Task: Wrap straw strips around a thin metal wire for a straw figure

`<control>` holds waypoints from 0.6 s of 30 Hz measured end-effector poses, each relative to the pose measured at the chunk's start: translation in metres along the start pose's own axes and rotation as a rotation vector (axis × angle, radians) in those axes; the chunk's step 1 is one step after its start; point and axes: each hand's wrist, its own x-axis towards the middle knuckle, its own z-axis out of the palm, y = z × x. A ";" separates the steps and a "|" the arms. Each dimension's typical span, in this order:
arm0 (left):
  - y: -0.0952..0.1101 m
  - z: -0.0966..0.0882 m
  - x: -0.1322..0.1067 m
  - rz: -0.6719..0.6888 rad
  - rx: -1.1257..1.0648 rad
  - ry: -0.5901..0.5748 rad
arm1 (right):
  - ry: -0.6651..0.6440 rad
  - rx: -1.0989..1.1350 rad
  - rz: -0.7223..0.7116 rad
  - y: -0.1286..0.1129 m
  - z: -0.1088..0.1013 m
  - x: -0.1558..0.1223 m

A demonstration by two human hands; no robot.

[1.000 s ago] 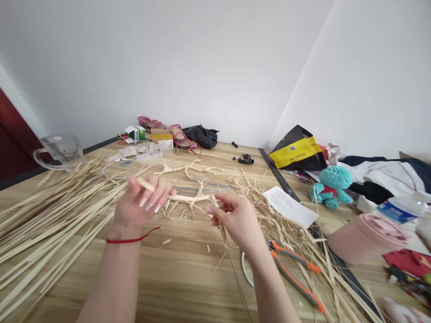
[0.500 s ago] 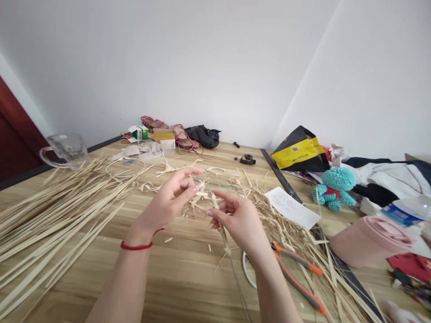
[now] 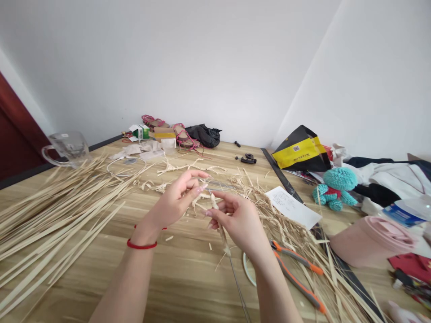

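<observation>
My right hand [image 3: 237, 217] pinches a metal wire wrapped in pale straw [image 3: 224, 240] between thumb and fingers. The wrapped part slants up past the fingertips, and its bare wire end [image 3: 238, 287] runs down toward the table's near edge. Close to the upper tip, my left hand [image 3: 178, 197] is closed in a pinch, thumb against the fingers. What it holds there is too small to make out. Below and behind both hands lie curled straw scraps [image 3: 193, 206]. Orange-and-grey pliers [image 3: 296, 278] rest beside my right forearm, with a pale ring [image 3: 248, 269] partly under it.
Long straw strips [image 3: 67, 211] spread over the left side, by a glass mug [image 3: 69, 150]. On the right are tangled straw [image 3: 289, 229], a written paper [image 3: 292, 207], a turquoise crocheted toy [image 3: 336, 186] and a pink roll [image 3: 370, 242]. Sandals [image 3: 182, 134] stand at the back.
My left hand has shifted slightly right, closer to the tip of the wrapped wire. The right hand keeps its hold almost unmoved.
</observation>
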 end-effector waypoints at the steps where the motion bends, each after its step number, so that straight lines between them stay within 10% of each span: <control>1: 0.000 0.000 0.000 -0.006 -0.007 -0.003 | -0.001 -0.005 -0.001 0.000 0.000 0.000; 18: -0.001 0.013 0.002 -0.007 0.006 0.006 | 0.020 0.015 0.000 -0.003 0.003 -0.002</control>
